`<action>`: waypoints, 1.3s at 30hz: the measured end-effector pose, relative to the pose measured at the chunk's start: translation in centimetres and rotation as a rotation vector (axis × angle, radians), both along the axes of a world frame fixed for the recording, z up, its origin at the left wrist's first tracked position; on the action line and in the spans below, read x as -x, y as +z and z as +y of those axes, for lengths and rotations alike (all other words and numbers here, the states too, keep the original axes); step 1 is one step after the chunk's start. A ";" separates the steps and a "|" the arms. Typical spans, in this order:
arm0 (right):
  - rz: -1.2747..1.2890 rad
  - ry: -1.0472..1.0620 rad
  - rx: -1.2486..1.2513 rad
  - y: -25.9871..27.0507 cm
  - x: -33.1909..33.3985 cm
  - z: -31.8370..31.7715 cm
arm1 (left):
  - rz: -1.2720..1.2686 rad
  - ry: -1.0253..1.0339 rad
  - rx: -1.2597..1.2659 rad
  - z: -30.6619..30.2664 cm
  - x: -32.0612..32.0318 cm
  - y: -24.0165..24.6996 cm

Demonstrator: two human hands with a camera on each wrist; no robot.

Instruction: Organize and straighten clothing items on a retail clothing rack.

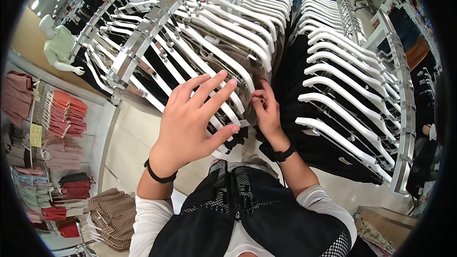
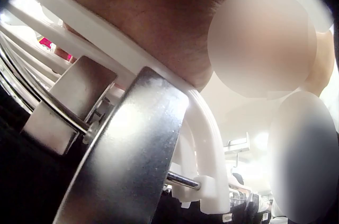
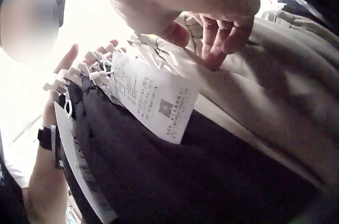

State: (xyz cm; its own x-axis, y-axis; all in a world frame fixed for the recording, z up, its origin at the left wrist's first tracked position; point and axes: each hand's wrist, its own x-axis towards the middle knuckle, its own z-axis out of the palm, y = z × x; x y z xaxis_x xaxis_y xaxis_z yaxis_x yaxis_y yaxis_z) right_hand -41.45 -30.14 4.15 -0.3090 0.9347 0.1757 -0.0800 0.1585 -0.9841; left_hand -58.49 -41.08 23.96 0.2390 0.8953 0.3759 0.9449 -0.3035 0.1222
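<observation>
In the head view my left hand (image 1: 188,114) lies spread over a row of white hangers (image 1: 238,59), its fingers straight. The heel of that hand (image 2: 153,23) shows in the left wrist view beside a white hanger (image 2: 209,129) and a shiny metal rail (image 2: 124,150). My right hand (image 1: 269,112) is at the front ends of the same row. Seen from the right wrist, its curled fingers (image 3: 220,41) hold the top part of beige trousers (image 3: 249,81), with the thumb on the near side. Dark trousers (image 3: 222,166) hang in front, with a white printed tag (image 3: 156,97).
To the right, black garments (image 1: 314,138) hang on another row of white hangers (image 1: 342,114) along a metal rail (image 1: 404,100). Folded red clothes (image 1: 66,109) and a checked garment (image 1: 113,216) hang at the left. A mannequin (image 1: 59,43) stands behind; another person is farther back.
</observation>
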 end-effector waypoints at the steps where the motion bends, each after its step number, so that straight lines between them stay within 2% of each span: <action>1: 0.032 -0.014 0.016 0.3 0.2 -0.1 | 0.001 -0.002 -0.002 0.0 0.0 0.0; 2: 0.063 -0.029 0.031 0.4 0.3 -0.2 | 0.003 -0.002 -0.001 0.0 0.0 0.0; 5: -0.056 -0.249 -0.167 -0.1 0.3 -1.2 | 0.004 0.001 -0.001 0.0 -0.1 0.0; 8: 0.089 -0.180 -0.338 -2.2 -0.2 -2.9 | -0.004 -0.001 0.001 0.0 -0.1 0.0; 10: -0.074 0.096 -0.435 -2.2 -1.3 -2.7 | -0.012 0.001 0.000 0.0 0.0 -0.2; 12: 0.111 -0.105 -0.164 -2.1 1.2 -2.4 | -0.024 0.006 0.004 0.0 -0.1 -0.2; 15: 0.078 -0.267 -0.277 -0.1 1.5 -2.3 | 0.012 -0.003 0.011 -0.1 0.0 0.0; 18: 0.091 -0.202 -0.266 -0.6 0.2 -3.5 | -0.062 -0.010 -0.014 0.1 -0.1 0.0; 22: 0.278 0.145 -0.294 -2.5 -1.5 -5.5 | -0.213 0.007 -0.065 -0.1 0.2 -0.7; 23: 0.195 0.164 -0.412 -2.8 -1.3 -4.9 | -0.224 0.018 -0.081 -0.1 0.1 -0.8; 26: 0.221 0.120 -0.100 -1.5 0.1 -4.6 | -0.061 -0.001 -0.009 -0.1 0.2 -0.3; 27: 0.137 0.151 0.036 -1.5 -0.5 -4.1 | -0.054 -0.005 -0.016 -0.1 0.3 -0.4; 28: 0.154 0.098 0.072 -2.3 -0.3 -3.8 | -0.047 -0.008 -0.024 -0.1 0.3 -0.5; 30: 0.213 -0.025 -0.002 -2.2 0.4 -3.5 | -0.072 -0.003 -0.044 -0.1 0.2 -0.4; 33: 0.142 -0.164 -0.154 -0.7 0.4 -3.9 | -0.151 0.020 -0.091 0.0 -0.2 -0.3; 35: 0.180 -0.150 -0.258 -1.8 -0.4 -4.6 | -0.187 0.030 -0.137 0.0 0.0 -0.8; 37: 0.213 -0.121 -0.395 -2.2 -1.6 -5.5 | -0.183 0.041 -0.048 -0.4 0.2 -0.6; 39: 0.178 0.083 -0.527 -2.6 -2.3 -5.4 | -0.156 0.034 -0.005 -0.5 0.3 -0.5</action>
State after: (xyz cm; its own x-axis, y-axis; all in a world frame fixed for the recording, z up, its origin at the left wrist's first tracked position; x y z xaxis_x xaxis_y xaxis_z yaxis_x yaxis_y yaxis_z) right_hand -39.11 -35.55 1.58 -0.3010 0.6803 0.6683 -0.2707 0.6110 -0.7439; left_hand -58.83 -41.59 23.49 0.1472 0.8999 0.4104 0.9243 -0.2729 0.2668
